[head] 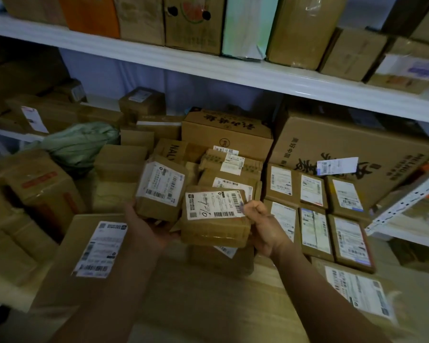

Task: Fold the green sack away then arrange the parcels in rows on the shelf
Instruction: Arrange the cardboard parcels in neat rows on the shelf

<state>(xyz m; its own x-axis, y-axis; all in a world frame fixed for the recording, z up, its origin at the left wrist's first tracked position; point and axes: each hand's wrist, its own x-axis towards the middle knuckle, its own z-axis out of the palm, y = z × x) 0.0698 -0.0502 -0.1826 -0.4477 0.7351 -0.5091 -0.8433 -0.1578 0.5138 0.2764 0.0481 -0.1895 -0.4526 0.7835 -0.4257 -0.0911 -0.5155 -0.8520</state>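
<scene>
My left hand [146, 226] holds a small brown parcel [159, 189] from below, its white label facing up. My right hand [260, 226] grips a second brown parcel [216, 219] by its right edge; its label bears handwritten numbers. Both parcels are lifted over a loose heap of parcels [223, 169] on the shelf. To the right, several small labelled parcels [317, 214] lie flat in two neat rows. The green sack [82, 144] lies bunched up at the back left, between boxes.
A big printed carton [344, 154] stands behind the rows, a medium carton [226, 129] behind the heap. Larger boxes [40, 191] crowd the left, one labelled box [94, 248] near my left forearm. The white upper shelf [208, 68] carries upright cartons. A metal upright [406, 196] stands at right.
</scene>
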